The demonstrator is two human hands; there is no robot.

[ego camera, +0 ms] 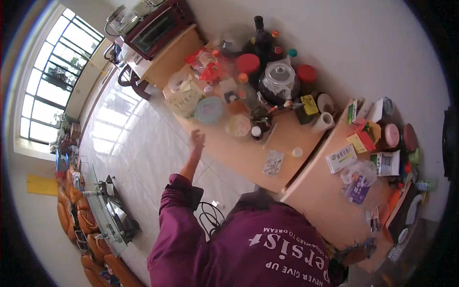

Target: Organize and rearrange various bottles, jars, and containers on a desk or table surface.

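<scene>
My left hand point(197, 140) is raised near the long edge of the wooden cabinet top point(233, 150), fingers apart and slightly bent, with nothing in it. Nearest to it are a teal-lidded container point(209, 110) and a round container with a pale lid point(238, 125). At the lower right, my right hand point(355, 255) is dark and blurred by the near end of the second cabinet top point(312, 193). Small items point(371, 244) lie around its fingers; whether it grips one is unclear. A clear bag with a purple box point(359, 190) rests farther along that top.
Crowding the wall side are a glass jar with a lid point(279, 80), a dark bottle point(260, 39), red-lidded jars point(248, 64) and medicine boxes point(341, 158). A blister pack point(273, 163) lies near a gap between the tops. Black cables point(211, 217) hang beside my body.
</scene>
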